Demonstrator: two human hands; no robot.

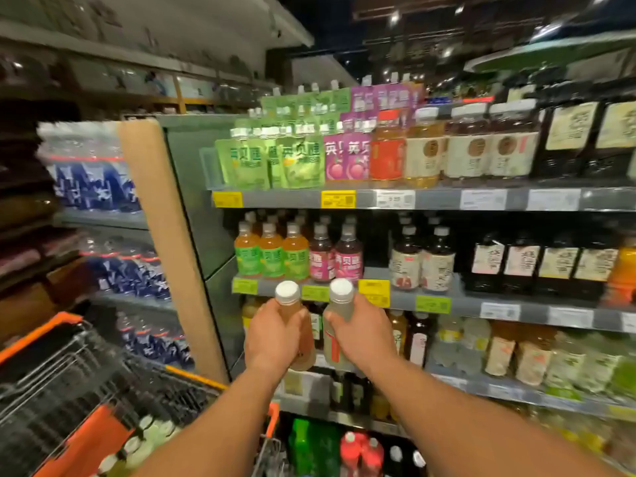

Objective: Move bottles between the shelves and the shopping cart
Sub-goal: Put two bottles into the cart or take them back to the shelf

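We are holding one bottle in each hand in front of the drinks shelving, taking the yellow price tag (374,292) on the middle shelf edge (481,299) as our landmark. The left hand (275,333) is gripping the amber bottle (292,313) round its body, below and to the left of the tag; the right hand (363,333) is gripping the pale bottle (339,311) in the same way, directly below the tag. Both white caps are standing clear above the fingers, level with the tag, and the two bottles are riding just beside each other, upright with a slight lean.

Whether we are taking them out or putting them back we cannot tell. In either case we are best keeping the bottles upright and slightly apart so they do not knock, and clearing the shelf edge before swinging sideways. The shopping cart (41,342), orange-rimmed, is sitting well down and to the left of the tag, with several white-capped bottles (151,433) already lying in it, so any lowering is calling for care not to drop onto those.
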